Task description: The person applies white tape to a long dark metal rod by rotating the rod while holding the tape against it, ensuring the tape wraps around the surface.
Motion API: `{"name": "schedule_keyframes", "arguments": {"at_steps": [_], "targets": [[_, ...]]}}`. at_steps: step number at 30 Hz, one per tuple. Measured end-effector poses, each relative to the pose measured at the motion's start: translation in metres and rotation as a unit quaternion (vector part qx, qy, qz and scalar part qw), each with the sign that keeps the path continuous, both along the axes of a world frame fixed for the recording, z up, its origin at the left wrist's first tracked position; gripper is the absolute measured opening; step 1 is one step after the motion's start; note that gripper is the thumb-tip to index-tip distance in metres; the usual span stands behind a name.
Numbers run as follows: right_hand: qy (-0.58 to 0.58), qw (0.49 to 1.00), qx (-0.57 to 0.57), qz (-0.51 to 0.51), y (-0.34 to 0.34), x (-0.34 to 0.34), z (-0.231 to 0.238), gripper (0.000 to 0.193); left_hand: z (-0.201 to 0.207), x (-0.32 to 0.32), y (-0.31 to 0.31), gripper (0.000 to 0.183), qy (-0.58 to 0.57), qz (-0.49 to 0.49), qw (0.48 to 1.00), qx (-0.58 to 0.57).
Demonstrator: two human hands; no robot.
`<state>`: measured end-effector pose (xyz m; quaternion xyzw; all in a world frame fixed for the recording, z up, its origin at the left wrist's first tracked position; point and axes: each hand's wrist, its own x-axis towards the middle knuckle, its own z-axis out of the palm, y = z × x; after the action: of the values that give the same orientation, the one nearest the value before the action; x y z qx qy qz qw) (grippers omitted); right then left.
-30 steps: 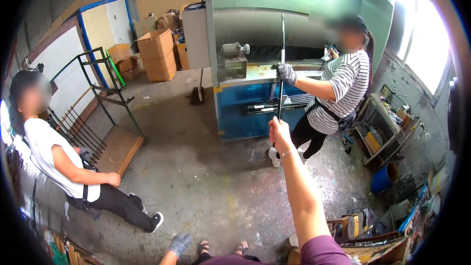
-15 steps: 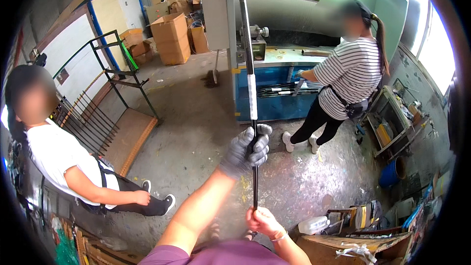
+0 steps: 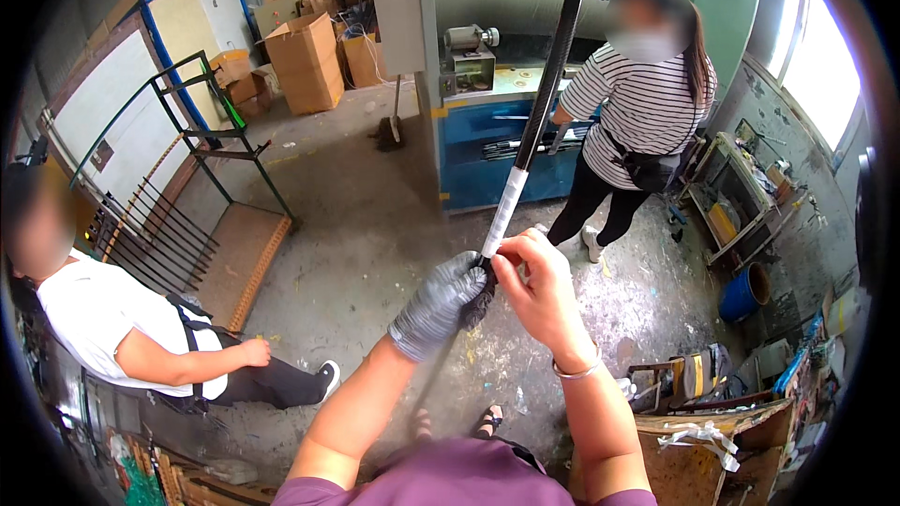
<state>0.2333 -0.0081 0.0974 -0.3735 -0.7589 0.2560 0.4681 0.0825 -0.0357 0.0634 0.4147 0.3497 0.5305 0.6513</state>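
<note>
Your left hand (image 3: 441, 305), in a grey glove, is closed around the long black rod (image 3: 548, 84) near its lower end. Just to the right, your bare right hand (image 3: 536, 286) pinches the white band (image 3: 503, 211) on the rod, which stands tilted above the concrete floor (image 3: 375, 225).

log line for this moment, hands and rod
left hand: gloved, gripping rod | right hand: bare, pinching white band | rod: upright, tilted
</note>
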Motion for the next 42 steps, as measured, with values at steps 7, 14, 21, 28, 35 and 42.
{"name": "schedule_keyframes", "arguments": {"at_steps": [7,14,21,28,35,42], "targets": [[-0.033,0.996,0.071,-0.053,0.003,-0.025,-0.017,0.006,-0.004,-0.01,-0.011,0.013,0.15,0.068,0.986,0.018],[0.087,0.987,-0.114,0.071,-0.016,-0.016,-0.001,0.009,0.02,-0.037,-0.016,0.021,0.033,-0.034,0.999,0.022],[0.16,0.956,-0.216,0.117,-0.013,-0.011,-0.016,0.026,0.022,-0.028,-0.021,0.024,0.098,-0.026,0.995,0.015],[-0.04,0.985,0.066,0.156,-0.013,-0.006,0.027,0.015,-0.007,-0.08,-0.04,0.029,-0.389,-0.327,0.855,0.106],[0.05,0.946,0.029,-0.32,-0.017,0.232,-0.069,0.017,-0.008,-0.078,-0.033,0.031,-0.242,-0.226,0.943,-0.009],[-0.007,0.947,-0.037,-0.318,-0.046,0.236,-0.082,0.019,-0.008,-0.063,-0.009,0.044,-0.319,-0.258,0.91,-0.052]]}}
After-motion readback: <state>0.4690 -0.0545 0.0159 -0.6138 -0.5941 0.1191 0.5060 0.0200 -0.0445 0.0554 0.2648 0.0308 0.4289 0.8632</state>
